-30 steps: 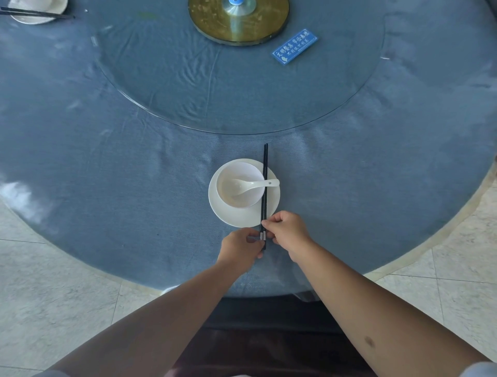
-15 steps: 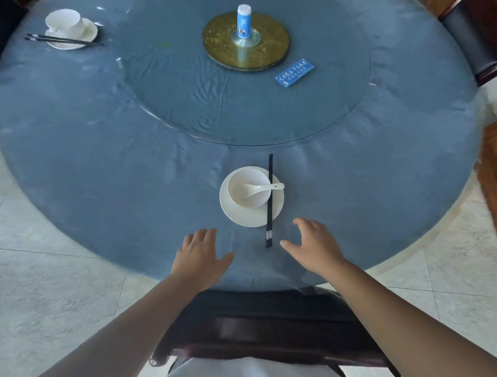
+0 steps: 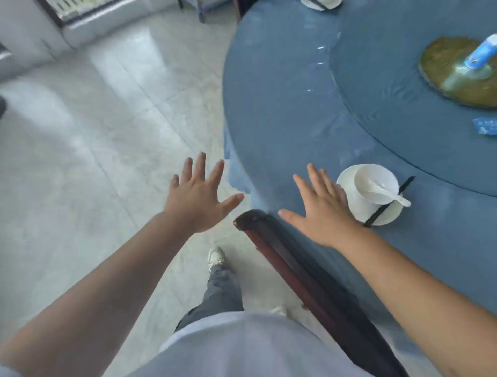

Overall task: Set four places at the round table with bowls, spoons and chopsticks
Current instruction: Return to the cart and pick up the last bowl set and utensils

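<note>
Bowl (image 3: 376, 183) with spoon (image 3: 387, 193) on saucer (image 3: 360, 207), chopsticks (image 3: 387, 204) across; left hand (image 3: 197, 200), right hand (image 3: 326, 215) spread, empty.

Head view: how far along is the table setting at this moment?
Done: the near place has a bowl on a saucer, with spoon and chopsticks; part of a second setting shows at the far edge. In hand: nothing; left hand and right hand are open. Left: other places, out of view.

A dark wooden chair back (image 3: 295, 269) stands on pale floor tiles (image 3: 94, 161).
</note>
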Available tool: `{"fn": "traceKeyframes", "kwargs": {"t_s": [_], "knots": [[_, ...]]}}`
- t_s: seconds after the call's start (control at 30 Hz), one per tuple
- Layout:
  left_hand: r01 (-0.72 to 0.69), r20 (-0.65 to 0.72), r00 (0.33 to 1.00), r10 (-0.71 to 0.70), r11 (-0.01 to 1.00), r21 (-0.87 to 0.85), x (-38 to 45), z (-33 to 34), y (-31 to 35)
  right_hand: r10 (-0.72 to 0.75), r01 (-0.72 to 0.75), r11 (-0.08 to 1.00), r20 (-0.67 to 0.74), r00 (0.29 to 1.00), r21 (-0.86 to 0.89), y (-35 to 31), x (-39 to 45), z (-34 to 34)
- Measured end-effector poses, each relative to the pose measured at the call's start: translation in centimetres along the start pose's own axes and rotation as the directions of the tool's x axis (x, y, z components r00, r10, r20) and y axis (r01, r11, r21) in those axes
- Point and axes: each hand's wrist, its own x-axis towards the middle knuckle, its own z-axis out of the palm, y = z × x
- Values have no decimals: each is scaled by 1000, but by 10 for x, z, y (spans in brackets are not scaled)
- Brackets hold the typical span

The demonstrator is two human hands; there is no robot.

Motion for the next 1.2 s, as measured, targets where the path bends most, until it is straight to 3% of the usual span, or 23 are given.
{"fn": "traceKeyframes", "kwargs": {"t_s": [0.1,0.23,0.4,0.73,0.97,1.2], "knots": [[97,-30,995,-96,994,43,-35,2,-48,-122,123,991,8,992,-49,-53,29,-1],[232,1,973,-232,972,-40,-64,10,-110,-266,265,964,-26,964,-24,-141,67,1],[298,41,955,-295,951,-86,-64,16,-198,-384,386,922,45,922,-41,-248,117,24],[247,24,969,-247,968,-38,5,-27,-387,-270,279,957,104,957,-84,-388,232,56],[174,5,985,-173,984,-38,105,-52,-444,-186,206,969,147,971,-136,-418,316,54],[165,16,986,-165,986,4,252,-83,-497,-148,171,976,168,975,-134,-427,458,46]]}}
